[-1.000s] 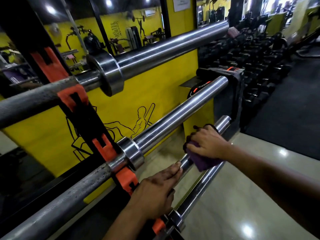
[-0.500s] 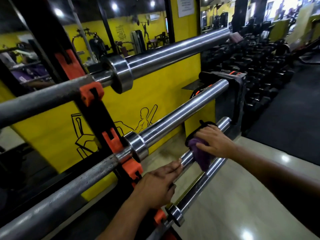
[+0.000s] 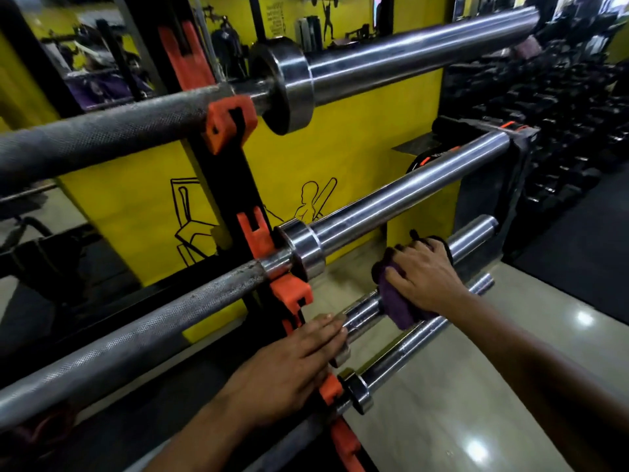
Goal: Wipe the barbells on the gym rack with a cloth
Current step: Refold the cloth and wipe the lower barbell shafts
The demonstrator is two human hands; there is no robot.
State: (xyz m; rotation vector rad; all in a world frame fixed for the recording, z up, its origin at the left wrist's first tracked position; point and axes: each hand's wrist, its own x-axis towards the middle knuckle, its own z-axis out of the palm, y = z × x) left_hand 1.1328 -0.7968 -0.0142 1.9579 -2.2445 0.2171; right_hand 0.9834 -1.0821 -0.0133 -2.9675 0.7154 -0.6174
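Landmark: the orange-hooked rack upright (image 3: 238, 185). Four barbells lie across its hooks, sleeves running out to the right of it.

Right hand (image 3: 425, 274) grasps a purple cloth (image 3: 396, 301), which is wrapped over the sleeve of the third barbell (image 3: 471, 238) counted down from the top of the upright. The cloth sits part-way out along that sleeve, right of the upright; fingers curl over the top of it.

Left hand (image 3: 289, 366) rests flat, fingers straight, on the inner end of the same sleeve just right of the upright, fingertips at the collar. It appears to steady the bar rather than grip it; the thumb side is hidden, so this is not certain.

Progress, as a judgement: the wipe is on bar three, mid-sleeve. The outer stretch of this sleeve, beyond the cloth, is bare. Top barbell (image 3: 408, 63) and second barbell (image 3: 391, 206) shine, but gloss alone does not show whether they have been wiped. Lowest barbell (image 3: 408, 349), just beneath the cloth, is untouched at this moment. Knurled shafts left of the upright also lie apart from the cloth.

Remaining at least: finish bar three, then the lowest bar.
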